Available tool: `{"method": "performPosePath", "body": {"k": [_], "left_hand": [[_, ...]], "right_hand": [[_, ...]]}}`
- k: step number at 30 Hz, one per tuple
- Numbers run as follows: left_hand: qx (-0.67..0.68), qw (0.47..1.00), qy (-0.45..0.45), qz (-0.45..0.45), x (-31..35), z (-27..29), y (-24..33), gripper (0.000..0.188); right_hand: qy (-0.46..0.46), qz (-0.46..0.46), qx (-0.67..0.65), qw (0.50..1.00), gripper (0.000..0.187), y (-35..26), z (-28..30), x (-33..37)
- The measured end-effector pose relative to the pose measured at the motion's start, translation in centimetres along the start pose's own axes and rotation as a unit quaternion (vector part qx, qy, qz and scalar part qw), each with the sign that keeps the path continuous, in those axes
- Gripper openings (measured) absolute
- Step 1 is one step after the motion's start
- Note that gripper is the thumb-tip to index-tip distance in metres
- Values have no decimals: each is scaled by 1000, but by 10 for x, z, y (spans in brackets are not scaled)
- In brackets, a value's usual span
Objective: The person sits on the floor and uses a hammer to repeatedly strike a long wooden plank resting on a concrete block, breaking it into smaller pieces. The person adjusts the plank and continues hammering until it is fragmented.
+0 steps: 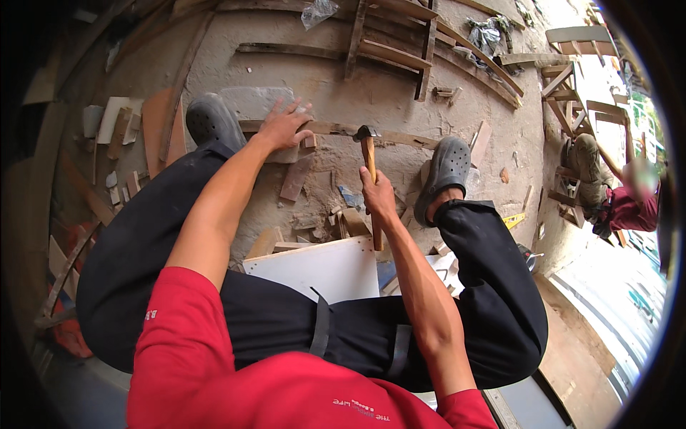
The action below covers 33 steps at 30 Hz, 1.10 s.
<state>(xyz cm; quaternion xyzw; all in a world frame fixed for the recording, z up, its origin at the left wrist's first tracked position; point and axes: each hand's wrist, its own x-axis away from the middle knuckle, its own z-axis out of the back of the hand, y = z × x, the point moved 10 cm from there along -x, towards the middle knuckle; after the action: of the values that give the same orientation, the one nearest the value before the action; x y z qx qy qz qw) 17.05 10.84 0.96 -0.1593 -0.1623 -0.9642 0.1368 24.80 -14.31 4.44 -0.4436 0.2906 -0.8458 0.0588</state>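
Note:
My left hand [283, 127] reaches forward with its fingers spread, over the edge of a pale grey slab [243, 104] and the end of a long wooden strip [330, 129]. Whether its palm presses on them cannot be seen. My right hand [377, 191] is closed round the wooden handle of a hammer [368, 154]. The hammer's dark metal head is at the strip, to the right of my left hand; I cannot tell if they touch. A small reddish wood block [309, 141] lies beside my left fingers.
A white board [314, 268] lies between my legs among wood offcuts [354, 222]. Wooden frames [393, 53] and long battens lie ahead. More scrap wood [121, 132] is at the left. Another person [629, 204] in dark red sits at the right by a wooden chair frame [572, 93].

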Motion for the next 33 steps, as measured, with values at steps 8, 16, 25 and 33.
{"method": "performPosePath", "body": {"k": [8, 16, 25, 33], "left_hand": [[31, 999, 28, 19, 1, 7, 5, 49], [54, 989, 127, 46, 10, 11, 12, 38], [5, 989, 148, 32, 4, 7, 7, 42], [29, 974, 220, 44, 13, 14, 5, 43]], "right_hand": [[-25, -6, 3, 1000, 44, -6, 0, -12], [-41, -12, -40, 998, 43, 0, 14, 22], [-31, -1, -37, 999, 42, -2, 26, 38], [-17, 28, -15, 999, 41, -22, 18, 22]]}}
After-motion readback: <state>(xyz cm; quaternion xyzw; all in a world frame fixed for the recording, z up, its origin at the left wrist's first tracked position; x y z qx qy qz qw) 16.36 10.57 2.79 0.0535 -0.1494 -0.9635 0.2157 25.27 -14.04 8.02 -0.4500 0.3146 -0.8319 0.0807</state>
